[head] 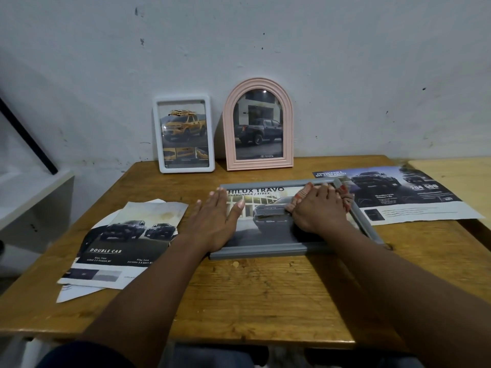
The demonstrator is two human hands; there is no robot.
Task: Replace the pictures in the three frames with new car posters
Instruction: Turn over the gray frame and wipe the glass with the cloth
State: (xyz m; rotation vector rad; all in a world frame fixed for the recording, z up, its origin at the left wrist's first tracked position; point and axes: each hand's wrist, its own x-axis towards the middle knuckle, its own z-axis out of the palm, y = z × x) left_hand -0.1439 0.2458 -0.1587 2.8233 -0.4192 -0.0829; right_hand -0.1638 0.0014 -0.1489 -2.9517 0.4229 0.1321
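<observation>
A grey rectangular picture frame holding a Hilux Travo car poster lies flat mid-way across the brown wooden table. The left hand lies flat on the frame's left edge, fingers spread. The right hand is curled around an orange patterned cloth, pressing it on the frame's glass.

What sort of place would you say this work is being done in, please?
Probably a plain room at home, not a workshop: a worn wooden table against a scuffed painted wall, with a white shelf beside it.

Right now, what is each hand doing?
Left hand: open, flat on the grey frame.
Right hand: closed on a cloth.
</observation>
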